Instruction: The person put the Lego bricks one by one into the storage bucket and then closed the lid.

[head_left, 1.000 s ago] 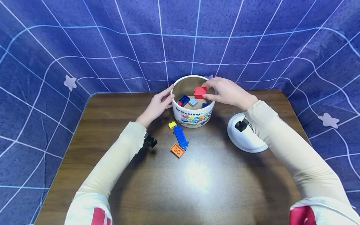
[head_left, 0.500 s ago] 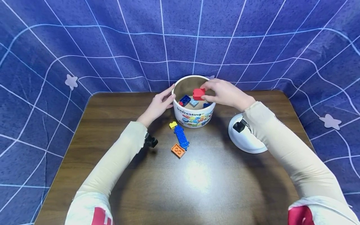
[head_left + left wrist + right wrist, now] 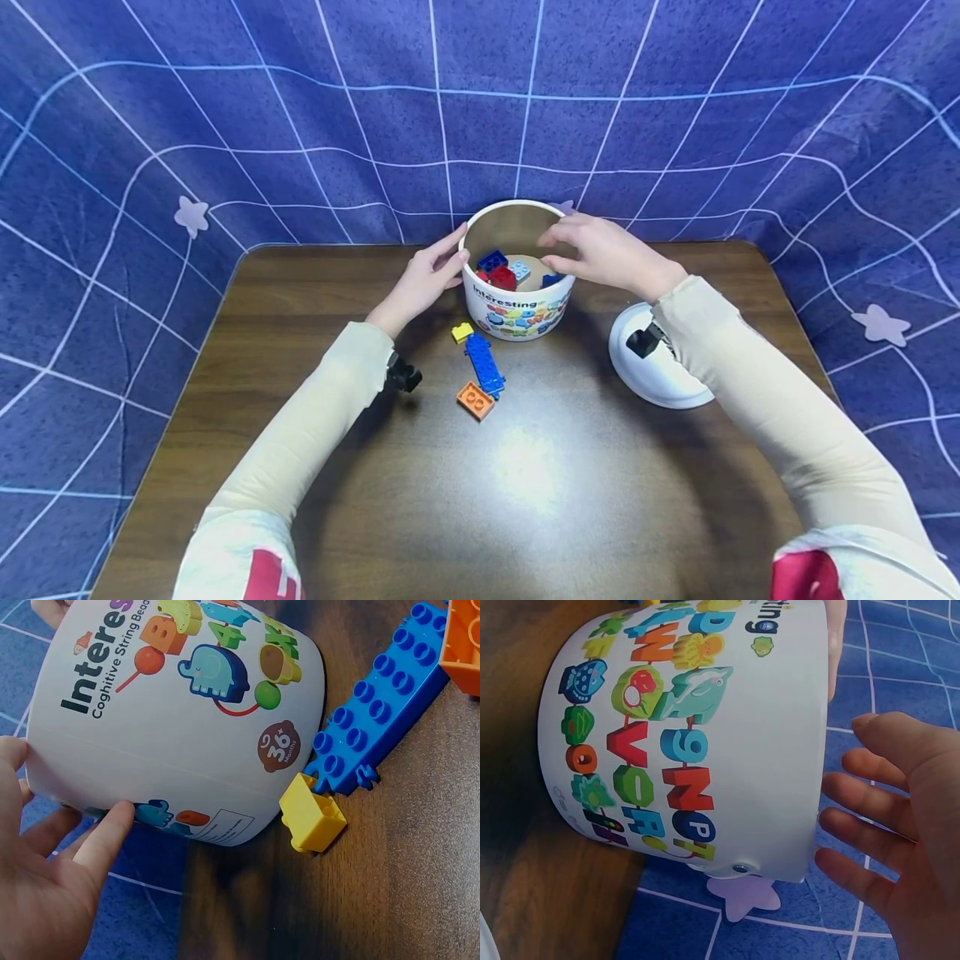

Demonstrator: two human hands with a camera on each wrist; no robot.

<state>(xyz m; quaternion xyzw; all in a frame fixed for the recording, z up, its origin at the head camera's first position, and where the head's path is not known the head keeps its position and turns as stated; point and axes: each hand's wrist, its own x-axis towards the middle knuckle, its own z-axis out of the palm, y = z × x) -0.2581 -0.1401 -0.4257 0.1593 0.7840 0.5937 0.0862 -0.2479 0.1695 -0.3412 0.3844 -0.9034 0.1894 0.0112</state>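
A white printed bucket (image 3: 517,310) stands at the back of the table with its mouth up. Inside are a red toy brick (image 3: 503,278), a dark blue brick (image 3: 492,262), a light blue brick (image 3: 519,270) and another blue piece (image 3: 551,280). My left hand (image 3: 420,283) rests at the left rim, and in the left wrist view its straight fingers (image 3: 105,844) lie against the outer wall. At the right rim, my right hand (image 3: 597,252) holds nothing, with thumb and fingers apart and loosely bent over the opening.
In front of the bucket lie a yellow brick (image 3: 462,332), a long blue studded piece (image 3: 485,367) and an orange brick (image 3: 476,401). A white lid (image 3: 652,375) rests to the right, under the right wrist. Behind the table hangs a blue curtain (image 3: 480,125).
My right hand has let go of the red brick, which now shows lower inside the bucket, at the front left. The left hand stays at the rim.
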